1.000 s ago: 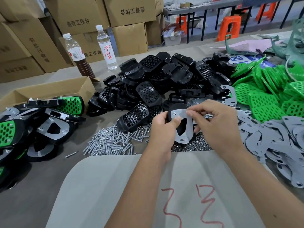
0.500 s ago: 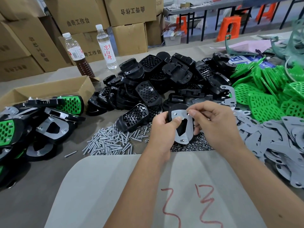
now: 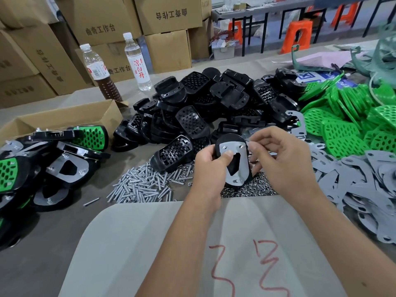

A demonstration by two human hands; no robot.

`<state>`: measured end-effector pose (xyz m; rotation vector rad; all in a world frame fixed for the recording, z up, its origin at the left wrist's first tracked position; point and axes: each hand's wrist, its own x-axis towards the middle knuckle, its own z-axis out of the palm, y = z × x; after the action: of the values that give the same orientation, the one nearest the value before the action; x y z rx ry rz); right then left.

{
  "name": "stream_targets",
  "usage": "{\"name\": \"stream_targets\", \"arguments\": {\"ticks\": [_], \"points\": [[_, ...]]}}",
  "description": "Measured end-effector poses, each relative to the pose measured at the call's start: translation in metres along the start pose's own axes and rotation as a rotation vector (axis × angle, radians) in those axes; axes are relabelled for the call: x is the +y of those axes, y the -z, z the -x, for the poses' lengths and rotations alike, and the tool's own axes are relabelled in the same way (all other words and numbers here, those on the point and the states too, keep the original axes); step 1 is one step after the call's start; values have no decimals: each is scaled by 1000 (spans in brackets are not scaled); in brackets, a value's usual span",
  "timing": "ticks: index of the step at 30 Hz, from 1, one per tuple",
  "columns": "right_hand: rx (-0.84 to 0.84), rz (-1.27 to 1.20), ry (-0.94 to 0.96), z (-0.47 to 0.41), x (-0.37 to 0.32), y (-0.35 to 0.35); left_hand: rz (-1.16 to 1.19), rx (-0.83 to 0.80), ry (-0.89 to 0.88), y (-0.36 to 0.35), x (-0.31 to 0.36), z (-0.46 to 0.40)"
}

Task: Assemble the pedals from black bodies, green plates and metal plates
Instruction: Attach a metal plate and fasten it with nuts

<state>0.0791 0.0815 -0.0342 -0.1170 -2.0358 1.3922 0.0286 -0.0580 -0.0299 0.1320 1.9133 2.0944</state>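
Note:
My left hand (image 3: 209, 170) grips a black pedal body with a grey metal plate (image 3: 235, 168) laid on its back, thumb pressed on the plate. My right hand (image 3: 280, 159) holds the pedal's right edge, with thumb and forefinger pinched near the plate's upper right screw. What the fingers pinch is too small to tell. Behind lies a heap of black bodies (image 3: 214, 103). Green plates (image 3: 347, 123) are piled at the right, loose metal plates (image 3: 360, 185) at the near right. Finished pedals (image 3: 49, 161) lie stacked at the left.
Screws (image 3: 145, 183) and small nuts (image 3: 252, 188) lie scattered under my hands. A grey board with red marks (image 3: 192, 243) lies in front of me. An open cardboard box (image 3: 64, 118) and two bottles (image 3: 137, 61) stand at the back left, with stacked cartons behind.
My right thumb and forefinger have shifted slightly right along the plate's top edge, from the middle toward the upper right screw. The left hand keeps the same hold.

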Motion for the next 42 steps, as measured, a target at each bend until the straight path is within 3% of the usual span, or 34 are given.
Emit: {"name": "stream_targets", "arguments": {"ticks": [4, 9, 12, 15, 19, 23, 29, 38, 42], "points": [[-205, 78, 0, -2, -2, 15, 21, 109, -55, 2, 0, -3], [-606, 443, 19, -2, -4, 21, 66, 262, -140, 12, 1, -10], [-691, 535, 54, -2, -9, 14, 125, 273, -109, 13, 1, -10], [-611, 523, 21, 0, -8, 11, 142, 251, -97, 13, 2, -10], [-309, 214, -93, -3, -6, 13, 84, 196, -92, 10, 2, -9], [-318, 98, -165, -2, -5, 14, -1, 163, -83, 8, 1, -6], [-103, -138, -135, -6, -4, 11, -41, -26, -9, 8, 5, -2], [-55, -92, 44, -2, -3, 4, -33, -128, -16, 8, 5, 1], [-64, -78, 39, -2, 0, 2, -29, -129, -6, 8, 5, 1]]}}
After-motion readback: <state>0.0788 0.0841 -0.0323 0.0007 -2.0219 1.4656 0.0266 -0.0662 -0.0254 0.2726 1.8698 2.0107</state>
